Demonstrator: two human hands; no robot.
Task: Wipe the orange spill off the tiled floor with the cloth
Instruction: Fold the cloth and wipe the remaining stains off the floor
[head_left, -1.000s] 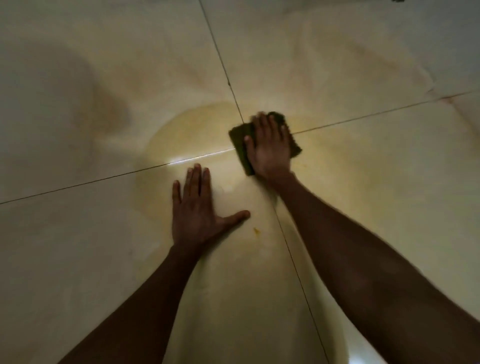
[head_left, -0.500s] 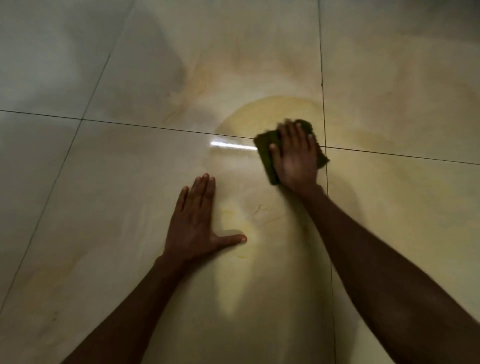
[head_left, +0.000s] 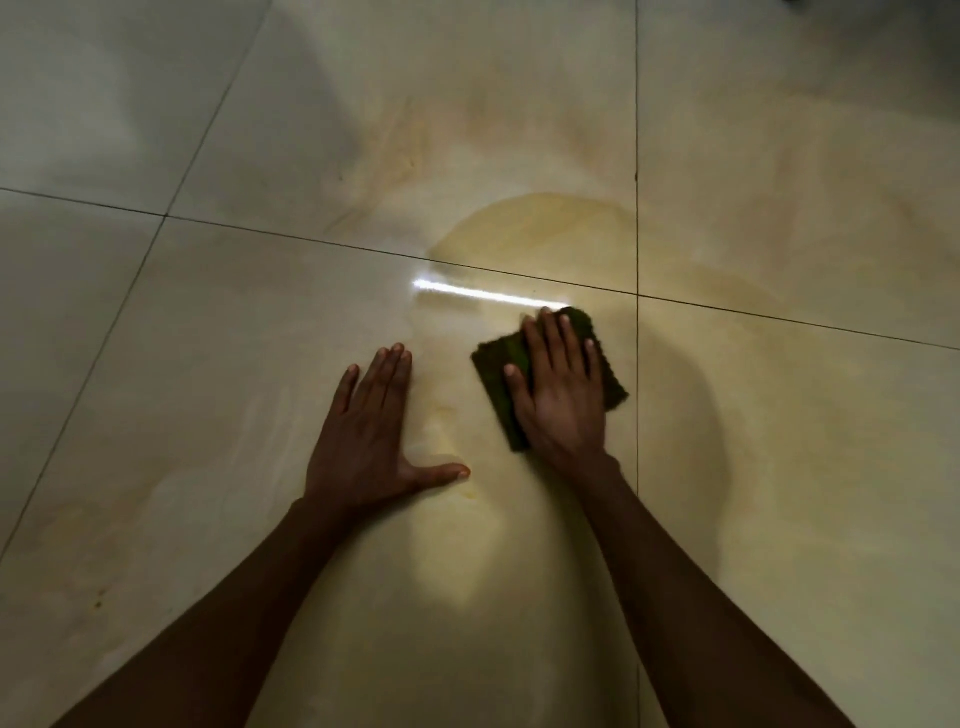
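A dark green cloth (head_left: 496, 366) lies flat on the cream tiled floor (head_left: 208, 338), just left of a vertical grout line. My right hand (head_left: 563, 389) presses on it with straight fingers, covering most of it. A pale orange spill (head_left: 540, 234) spreads beyond the cloth, across the horizontal grout line, with fainter orange film around both hands. My left hand (head_left: 371, 436) rests flat on the floor to the left of the cloth, fingers straight and thumb out toward the right.
Grout lines cross just beyond and to the right of the cloth (head_left: 637, 296). A bright streak of reflected light (head_left: 483, 295) lies on the wet tile in front of the cloth. Glossy tiles extend on all sides.
My right hand has drawn the cloth back toward me, from the grout crossing onto the near tile. The view has shifted; my left hand stays planted.
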